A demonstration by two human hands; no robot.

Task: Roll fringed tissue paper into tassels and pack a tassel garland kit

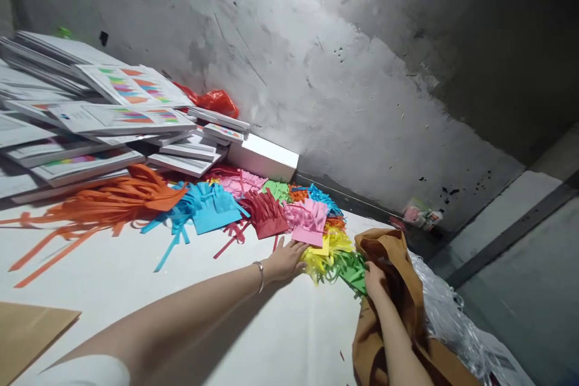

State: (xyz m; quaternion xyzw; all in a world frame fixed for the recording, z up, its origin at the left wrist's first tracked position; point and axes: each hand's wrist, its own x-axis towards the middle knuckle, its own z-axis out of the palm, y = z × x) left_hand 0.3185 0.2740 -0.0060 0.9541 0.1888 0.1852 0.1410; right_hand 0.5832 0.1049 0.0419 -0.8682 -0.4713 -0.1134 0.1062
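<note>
White sleeve (90,372): nearest the camera, near left; left forearm (199,310) stretched from it across the table (271,350).
Left hand (286,260): laid low on the table at the near edge of the pink bundle (308,217), just beside the yellow bundle (340,242).
Left grip: fingers extended and flattened; nothing seen enclosed.
Right hand (376,280): placed at the right end of the green bundle (353,271), against the brown cloth (411,277).
Right grip: fingertips hidden; cannot tell whether green is pinched or only touched.
Fringe row: strung along the far side of the table, left to right: orange bundle (136,196), blue bundle (215,208), red bundle (265,214), then pink, yellow, green.
Done, as judged: colours grouped; most fringed ends pointed far, plain bands set near on blue, red and pink. Orange laid sideways.
Left, as judged: right end looks least tidy; yellow is partly covered by pink, green is crowded against yellow. Both could be squared up.
Back layer: more fringe heaped behind, light green bundle (277,190) included; not evenly spread.
Printed boxes (129,117): stacked far left; whether any are filled cannot be told.
Brown card (34,338): left at near left, untouched.
</note>
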